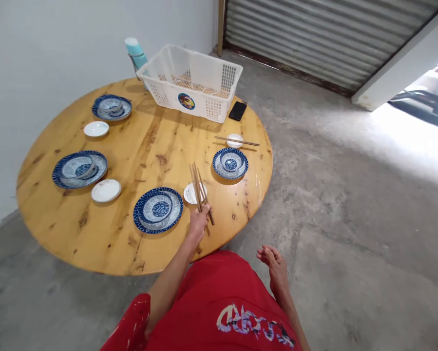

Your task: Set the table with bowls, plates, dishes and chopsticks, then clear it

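Chopsticks (197, 192) slant across a small white dish (188, 195) near the round wooden table's (123, 239) close edge, their lower part gripped in the left hand (198, 223); whether it holds every stick is unclear. The right hand (276, 269), well apart from the left, hangs beyond the edge, holding nothing, fingers loosely curled. Left of the dish, a blue-patterned plate (140, 220) bears a bowl (161, 209). Farther off stand a white plastic basket (200, 105) and, beside it, a phone (238, 111).
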Tool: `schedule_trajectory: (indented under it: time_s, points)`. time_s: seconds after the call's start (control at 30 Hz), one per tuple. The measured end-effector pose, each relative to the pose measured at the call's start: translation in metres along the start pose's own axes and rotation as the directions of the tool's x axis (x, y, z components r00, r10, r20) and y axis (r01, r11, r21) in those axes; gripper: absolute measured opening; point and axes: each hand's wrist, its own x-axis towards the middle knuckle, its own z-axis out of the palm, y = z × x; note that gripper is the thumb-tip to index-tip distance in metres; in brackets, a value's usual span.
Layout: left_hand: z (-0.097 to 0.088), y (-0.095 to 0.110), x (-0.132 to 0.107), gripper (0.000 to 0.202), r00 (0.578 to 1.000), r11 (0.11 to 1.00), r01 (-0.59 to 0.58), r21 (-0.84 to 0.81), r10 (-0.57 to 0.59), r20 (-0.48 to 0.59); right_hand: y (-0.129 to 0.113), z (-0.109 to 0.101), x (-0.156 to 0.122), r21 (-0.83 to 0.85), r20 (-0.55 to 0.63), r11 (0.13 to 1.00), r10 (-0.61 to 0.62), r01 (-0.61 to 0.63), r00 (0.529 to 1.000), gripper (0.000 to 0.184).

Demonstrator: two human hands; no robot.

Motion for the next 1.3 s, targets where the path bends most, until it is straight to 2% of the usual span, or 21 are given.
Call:
schedule_trajectory:
  time_s: [0.07, 0.1, 0.17, 0.23, 0.3, 0.37, 0.47, 0.53, 0.67, 0.83, 0.93, 1.07, 1.2, 1.3]
  points:
    - [0.008, 0.005, -0.014, 0.045, 0.987, 0.998, 0.007, 0.055, -0.015, 0.158, -0.012, 0.010, 0.005, -0.008, 0.000, 0.999, -0.036, 0.036, 0.999, 0.051]
    - [0.014, 0.007, -0.022, 0.047, 0.966, 0.996, 0.008, 0.086, -0.030, 0.256, -0.021, 0.016, 0.007, -0.008, -0.005, 0.998, -0.061, 0.061, 0.998, 0.050]
    - [0.028, 0.012, -0.037, 0.049, 0.886, 0.991, 0.019, 0.131, -0.077, 0.457, -0.041, 0.031, 0.014, -0.008, -0.008, 0.993, -0.119, 0.119, 0.993, 0.050]
    - [0.042, 0.015, -0.050, 0.049, 0.775, 0.984, 0.057, 0.167, -0.149, 0.614, -0.064, 0.046, 0.022, -0.002, 0.019, 0.985, -0.175, 0.175, 0.984, 0.048]
    - [0.054, 0.015, -0.058, 0.050, 0.686, 0.971, 0.103, 0.215, -0.226, 0.692, -0.086, 0.058, 0.032, 0.029, 0.071, 0.975, -0.220, 0.219, 0.973, 0.047]
    - [0.066, 0.015, -0.063, 0.051, 0.632, 0.962, 0.125, 0.244, -0.267, 0.728, -0.106, 0.067, 0.043, 0.091, 0.145, 0.965, -0.256, 0.245, 0.956, 0.043]
    - [0.083, 0.012, -0.064, 0.049, 0.584, 0.961, 0.136, 0.240, -0.273, 0.765, -0.127, 0.072, 0.060, 0.176, 0.229, 0.960, -0.254, 0.217, 0.940, 0.039]
    - [0.096, 0.010, -0.063, 0.050, 0.571, 0.962, 0.150, 0.229, -0.273, 0.774, -0.136, 0.071, 0.072, 0.205, 0.258, 0.965, -0.213, 0.162, 0.942, 0.039]
    - [0.131, 0.006, -0.063, 0.052, 0.587, 0.966, 0.190, 0.177, -0.256, 0.768, -0.148, 0.055, 0.099, 0.184, 0.317, 0.979, -0.139, 0.083, 0.938, 0.042]
    - [0.195, 0.000, -0.069, 0.053, 0.631, 0.960, 0.250, 0.130, -0.263, 0.730, -0.171, 0.017, 0.139, 0.191, 0.388, 0.981, -0.103, 0.030, 0.916, 0.043]
    - [0.238, -0.008, -0.073, 0.052, 0.682, 0.961, 0.259, 0.097, -0.253, 0.686, -0.187, -0.008, 0.164, 0.138, 0.425, 0.989, -0.114, 0.060, 0.898, 0.042]
    - [0.285, -0.021, -0.074, 0.054, 0.766, 0.966, 0.223, 0.134, -0.259, 0.588, -0.198, -0.035, 0.199, 0.085, 0.407, 0.980, -0.200, 0.181, 0.891, 0.033]
    - [0.307, -0.032, -0.069, 0.051, 0.859, 0.980, 0.170, 0.103, -0.199, 0.471, -0.201, -0.046, 0.227, 0.023, 0.463, 0.967, -0.236, 0.255, 0.854, 0.031]
    - [0.310, -0.032, -0.066, 0.050, 0.883, 0.983, 0.186, 0.003, -0.168, 0.439, -0.204, -0.041, 0.238, -0.025, 0.513, 0.960, -0.227, 0.279, 0.828, 0.030]
